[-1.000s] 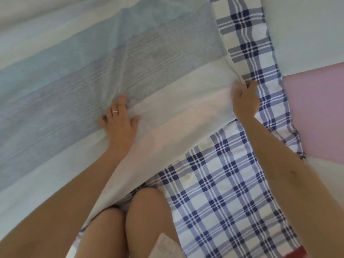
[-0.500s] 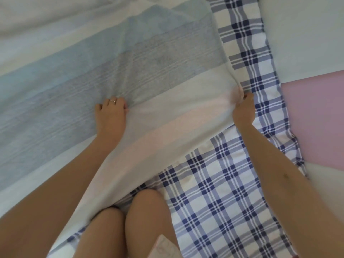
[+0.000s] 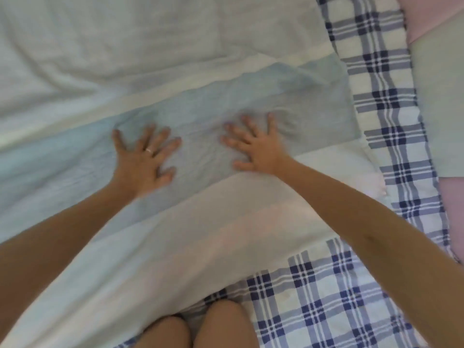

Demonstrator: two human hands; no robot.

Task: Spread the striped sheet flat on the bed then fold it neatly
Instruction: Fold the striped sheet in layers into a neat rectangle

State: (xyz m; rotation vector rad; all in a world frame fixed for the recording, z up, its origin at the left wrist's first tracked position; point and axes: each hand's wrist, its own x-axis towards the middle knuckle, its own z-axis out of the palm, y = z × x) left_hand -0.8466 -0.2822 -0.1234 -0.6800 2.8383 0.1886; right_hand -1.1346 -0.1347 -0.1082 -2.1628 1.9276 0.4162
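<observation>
The striped sheet (image 3: 200, 212), with wide white, pale blue and grey bands, lies spread over most of the bed. My left hand (image 3: 144, 156) rests flat on its blue-grey band with fingers splayed and a ring on one finger. My right hand (image 3: 256, 144) lies flat on the same band a short way to the right, fingers also spread. Neither hand grips the cloth. Small wrinkles fan out from the right fingertips. The sheet's near edge drapes down over my lap, and its right edge ends on the plaid cover.
A blue and white plaid bed cover (image 3: 376, 116) shows under the sheet along the right and near right. Beyond its right edge the floor has pink (image 3: 452, 222) and pale green (image 3: 439, 96) panels. My bare knees (image 3: 195, 327) sit at the bottom edge.
My right hand let go of the sheet's right edge and moved left onto the blue-grey band. Both hands slid further out and now lie flat. The view tilted up the bed.
</observation>
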